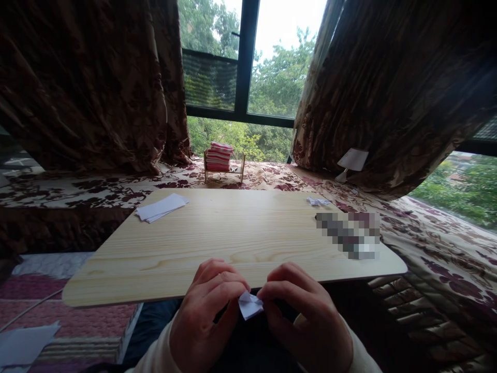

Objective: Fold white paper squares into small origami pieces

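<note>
A small piece of folded white paper (250, 306) is pinched between my two hands, just off the near edge of the wooden table (217, 228). My left hand (212, 311) grips its left corner between thumb and fingertips. At the opposite side, my right hand (306, 311) holds the paper's right edge the same way. Both hands hang in front of my dark-clothed lap. A few strips of white paper (161, 207) lie overlapped on the table's far left. Small folded paper pieces (317, 201) rest near the far right corner.
A blurred-out patch (349, 235) covers something on the table's right side. Beyond the table, a small wooden rack (224, 175) holds folded striped cloths (219, 157), and a small lamp (352, 160) stands on the patterned cover. More white paper (27, 344) lies at lower left.
</note>
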The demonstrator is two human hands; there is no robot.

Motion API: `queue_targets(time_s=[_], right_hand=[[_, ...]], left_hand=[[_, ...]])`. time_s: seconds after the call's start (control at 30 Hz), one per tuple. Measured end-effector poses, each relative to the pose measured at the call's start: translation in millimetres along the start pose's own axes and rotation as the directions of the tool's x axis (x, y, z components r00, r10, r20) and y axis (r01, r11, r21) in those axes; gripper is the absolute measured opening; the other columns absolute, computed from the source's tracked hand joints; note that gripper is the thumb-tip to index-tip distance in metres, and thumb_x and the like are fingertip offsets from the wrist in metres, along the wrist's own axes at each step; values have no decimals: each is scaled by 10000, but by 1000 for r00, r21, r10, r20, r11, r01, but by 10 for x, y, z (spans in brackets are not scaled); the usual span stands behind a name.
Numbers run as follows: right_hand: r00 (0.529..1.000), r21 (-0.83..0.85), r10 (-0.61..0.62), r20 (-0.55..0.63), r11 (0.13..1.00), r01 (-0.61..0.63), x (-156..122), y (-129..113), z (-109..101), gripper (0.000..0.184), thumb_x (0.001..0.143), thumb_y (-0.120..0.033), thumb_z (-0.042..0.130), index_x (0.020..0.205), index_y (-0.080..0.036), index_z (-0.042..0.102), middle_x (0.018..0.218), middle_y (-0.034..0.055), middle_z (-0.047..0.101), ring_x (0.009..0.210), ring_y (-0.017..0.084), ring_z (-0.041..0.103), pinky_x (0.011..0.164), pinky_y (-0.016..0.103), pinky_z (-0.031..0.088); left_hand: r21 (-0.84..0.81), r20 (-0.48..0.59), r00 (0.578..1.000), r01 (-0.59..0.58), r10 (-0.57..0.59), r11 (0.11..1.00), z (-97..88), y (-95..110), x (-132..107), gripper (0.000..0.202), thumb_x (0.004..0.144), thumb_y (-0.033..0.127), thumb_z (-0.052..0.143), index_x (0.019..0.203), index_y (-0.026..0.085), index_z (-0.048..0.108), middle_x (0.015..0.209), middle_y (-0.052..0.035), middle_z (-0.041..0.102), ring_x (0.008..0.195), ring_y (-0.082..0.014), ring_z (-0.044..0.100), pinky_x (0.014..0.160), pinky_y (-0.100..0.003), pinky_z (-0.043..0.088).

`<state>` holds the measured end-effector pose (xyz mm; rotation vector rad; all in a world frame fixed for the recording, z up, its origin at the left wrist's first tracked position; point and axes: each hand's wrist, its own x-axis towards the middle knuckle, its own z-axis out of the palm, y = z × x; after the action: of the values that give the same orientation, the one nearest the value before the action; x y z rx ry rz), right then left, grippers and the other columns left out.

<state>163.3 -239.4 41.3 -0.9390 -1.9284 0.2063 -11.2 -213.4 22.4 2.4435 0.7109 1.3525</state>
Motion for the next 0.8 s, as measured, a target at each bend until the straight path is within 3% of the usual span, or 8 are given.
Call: queue_targets(time_s=[0.2,0.3,0.37,0.43,0.5,0.57,0.63,0.8], right_hand=[[999,72,51,2,996,-51,24,-21,-4,153,719,-47,531,759,-185,584,698,11,534,651,117,522,566,235,433],[997,94,74,-21,993,-72,11,0,-26,178,739,-49,517,825,-187,589,721,12,542,663,113,534,583,227,448],[994,85,89,-66,993,-84,-19,33,-42,209,755,-51,509,896,-188,581,753,16,549,674,110,539,588,217,455],[988,56,89,-127,995,-82,-66,77,-45,229,761,-51,510,934,-190,567,776,18,553,675,106,542,583,207,456],[981,11,70,-179,998,-69,-121,123,-22,222,756,-46,522,920,-190,564,774,18,553,667,106,543,580,205,458],[980,-27,52,-190,998,-58,-178,161,31,221,749,-44,532,912,-190,562,773,23,550,667,114,548,580,212,466],[984,-70,35,-175,996,-48,-227,188,105,242,745,-50,538,941,-191,557,797,37,554,677,128,558,582,228,479],[993,-225,-29,-117,974,1,-269,248,262,364,750,-80,535,1093,-202,524,878,73,574,731,166,582,601,269,498]], left_hand=[[-56,23,1000,-5,6,998,5,30,17,211,754,44,513,891,203,534,840,-19,627,855,-164,521,896,-366,345],[-160,7,990,142,-142,977,41,35,-12,150,766,85,518,854,202,551,825,-17,611,847,-159,534,822,-311,402],[-238,-18,935,339,-354,910,93,16,-44,93,779,135,518,831,200,562,819,-17,605,827,-152,552,763,-274,426],[-342,-40,807,543,-589,767,163,-20,-66,105,768,195,546,873,197,557,804,-13,616,815,-154,575,764,-271,431],[-506,0,693,622,-721,597,235,-60,-63,242,732,238,582,963,190,523,738,-1,619,734,-149,593,701,-263,450],[-625,8,618,617,-786,478,297,-88,-29,334,698,254,606,1005,179,497,717,1,625,673,-138,593,641,-245,452],[-702,6,583,581,-812,412,340,-92,25,384,669,260,633,1010,170,483,709,1,632,657,-135,596,621,-239,457],[-788,8,555,516,-832,336,389,-36,146,389,651,275,653,980,157,482,624,25,618,541,-112,569,563,-242,474]])
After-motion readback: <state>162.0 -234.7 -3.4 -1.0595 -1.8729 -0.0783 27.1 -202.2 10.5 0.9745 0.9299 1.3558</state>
